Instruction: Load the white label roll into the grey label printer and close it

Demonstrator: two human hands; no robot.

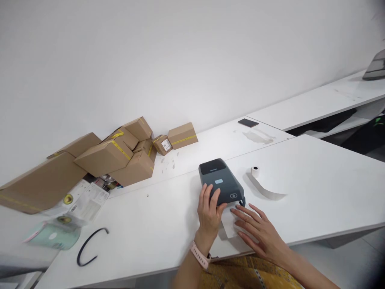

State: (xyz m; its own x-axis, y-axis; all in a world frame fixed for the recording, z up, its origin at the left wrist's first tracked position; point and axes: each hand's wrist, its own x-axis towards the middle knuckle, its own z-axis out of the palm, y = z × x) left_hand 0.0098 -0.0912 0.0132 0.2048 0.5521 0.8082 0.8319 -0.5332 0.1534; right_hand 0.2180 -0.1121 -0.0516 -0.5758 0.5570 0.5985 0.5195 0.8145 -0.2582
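Note:
A dark grey label printer (221,178) stands on the white table, with a white strip of paper (229,224) hanging out of its near end. My left hand (209,210) rests on the printer's near left part, fingers spread over the lid and thumb by the paper slot. Fingers stretched out, my right hand (260,230) lies over the right side of the paper strip, its fingertips close to the slot. Whether the left thumb presses the paper I cannot tell. To the right of the printer is a small paper roll (255,171) with a loose tail unrolled on the table.
Several cardboard boxes (104,156) are piled at the left by the wall. Plastic packets (87,202), a pale green pouch (54,235) and a dark curved band (86,245) lie in front. A phone (248,122) lies farther back. The table's front edge (331,235) runs close to me.

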